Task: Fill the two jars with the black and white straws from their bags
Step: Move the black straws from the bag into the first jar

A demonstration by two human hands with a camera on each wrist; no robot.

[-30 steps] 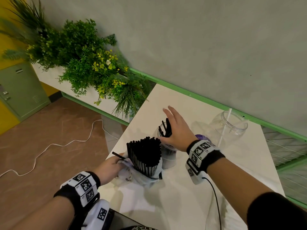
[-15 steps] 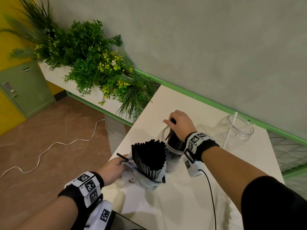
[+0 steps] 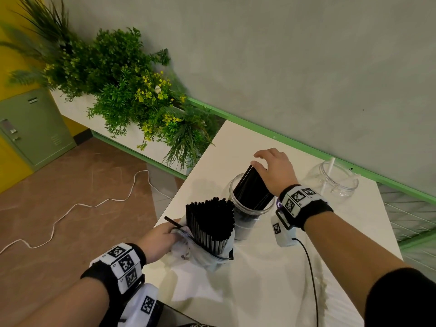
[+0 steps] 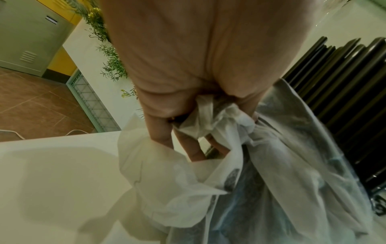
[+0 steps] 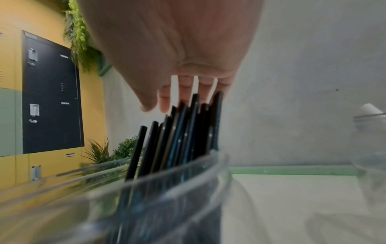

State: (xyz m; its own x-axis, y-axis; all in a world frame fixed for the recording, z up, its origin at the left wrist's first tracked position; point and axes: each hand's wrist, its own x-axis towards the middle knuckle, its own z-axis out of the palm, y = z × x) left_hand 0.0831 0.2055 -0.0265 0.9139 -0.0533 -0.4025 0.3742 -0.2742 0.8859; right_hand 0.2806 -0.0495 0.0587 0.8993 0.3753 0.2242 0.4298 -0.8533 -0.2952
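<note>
The right hand [image 3: 274,169] is hovering over the near jar [image 3: 250,210], its fingers [image 5: 185,87] spread and relaxed, their tips touching the tops of the black straws [image 3: 251,188] that are leaning inside it; no finger is curling round any straw. In the right wrist view the same straws [image 5: 177,137] are standing tilted above the jar's clear rim [image 5: 167,175], which is blurred close to the lens. The left hand [image 3: 160,239] is gripping the bag [image 3: 205,254], its fingers [image 4: 160,130] bunching the crumpled white plastic [image 4: 208,165] at the bag's mouth. A thick bundle of black straws [image 3: 211,220] is standing tilted in that bag, just beside the near jar and touching or nearly touching its wall; which of the two cannot be told. One loose black straw [image 3: 173,223] is sticking out sideways by the left hand. The far jar [image 3: 335,182] is sitting well apart to the right, near the wall, with a single white straw [image 3: 330,169] leaning in it. All are resting on the white worktop [image 3: 271,279]. A black cable [image 3: 311,274] is running from the right wrist unit across the worktop. A planter [image 3: 122,90] of green foliage with yellow flowers is standing beyond the worktop's left edge, a white cord [image 3: 70,208] is lying on the brown floor, and a green cabinet [image 3: 33,126] is standing at the far left.
</note>
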